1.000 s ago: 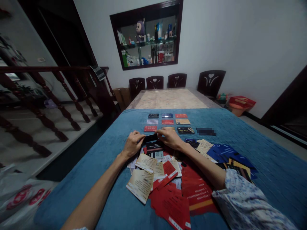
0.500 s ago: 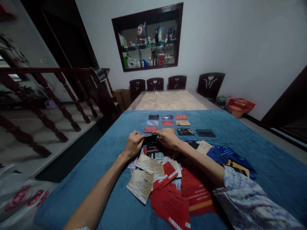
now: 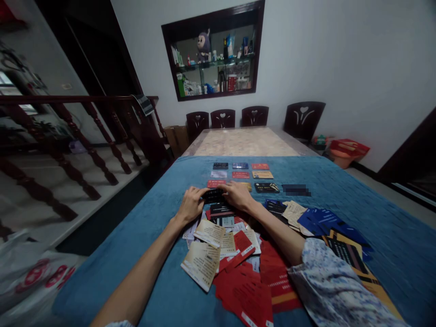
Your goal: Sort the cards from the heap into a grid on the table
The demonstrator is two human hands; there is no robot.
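Note:
My left hand (image 3: 191, 204) and my right hand (image 3: 238, 196) are closed on opposite ends of a black card (image 3: 213, 196) with pale print, just above the pile. Under and in front of them lies a heap of loose cards: cream cards (image 3: 200, 262) with small print, red cards (image 3: 245, 290), and another black card (image 3: 222, 210) with a stripe. Beyond my hands, cards stand in neat rows, among them a red card (image 3: 216, 183) and a black-and-gold card (image 3: 267, 187). My right hand partly covers a yellow card (image 3: 246, 186) in the nearest row.
Fanned blue cards (image 3: 335, 225) and yellow-and-black cards (image 3: 347, 252) spread on the right, by my right sleeve. A blue cloth (image 3: 153, 254) covers the near table. Several dark chairs (image 3: 223, 119) stand behind its far end; a railing (image 3: 91, 136) runs along the left.
The black card has tilted, so more of its printed face shows. My right forearm has drawn in slightly, uncovering more yellow-and-black cards on the right. The view has shifted a little.

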